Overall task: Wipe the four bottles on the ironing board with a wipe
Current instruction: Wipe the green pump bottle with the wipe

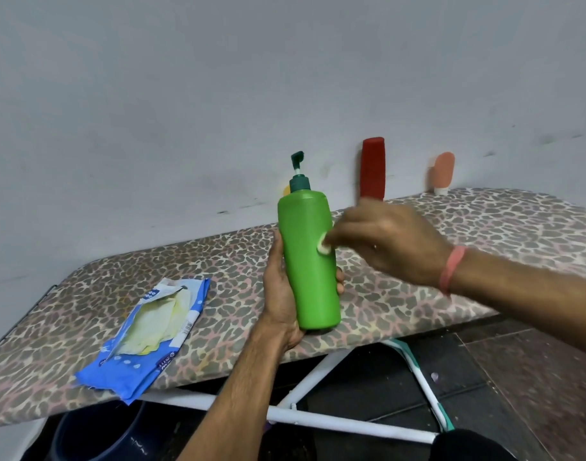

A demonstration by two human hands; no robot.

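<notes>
Bottles are seen in the middle and right of the frame, four in all. A green pump bottle [309,261] is held upright near the centre, lifted just above the ironing board [484,234], and is gripped low on its body by the left hand [281,294], whose thumb lies along the left side while the fingers are wrapped round the back, their tips showing at the right edge. A small wad of white wipe [324,247] is pressed against the bottle's right side by the fingertips of the right hand [388,241], which is blurred; the wipe is pinched at the fingertips. A pink band [451,269] is worn on the right wrist. Behind the green bottle, only a sliver of a yellow bottle [286,190] is visible. A red bottle [373,168] stands against the wall in the upper right centre, partly hidden below by the right hand, and a peach bottle [443,173] stands cap-down further right. A torn-open blue wipes packet [151,337] lies flat on the board at lower left, well apart from the bottles. White board legs [318,367] are seen beneath.
</notes>
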